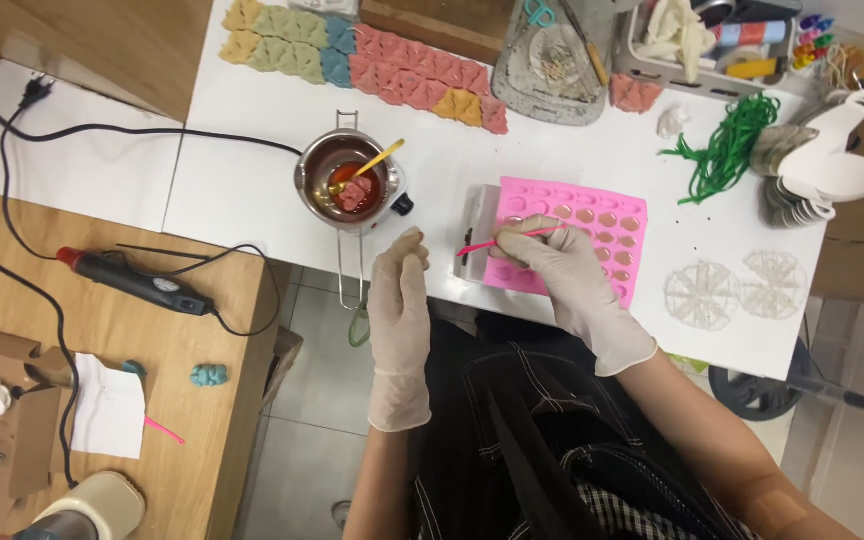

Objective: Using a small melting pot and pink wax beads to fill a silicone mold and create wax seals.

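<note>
White table (252,180), bearing pink silicone mould (592,235) near front edge. Mould soft, floppy, cavities filled: judged best supported from beneath, not lifted by one corner. Left of mould: metal melting pot (347,180), yellow spoon inside. Left hand (399,300), gloved, flat and empty, fingers together, just left of mould. Right hand (562,270), gloved, pinched on thin pink stick (507,240), light and stiff, over mould's left edge.

gloved hands (399,320), pink stick (507,240), pink mould (592,225)
</note>
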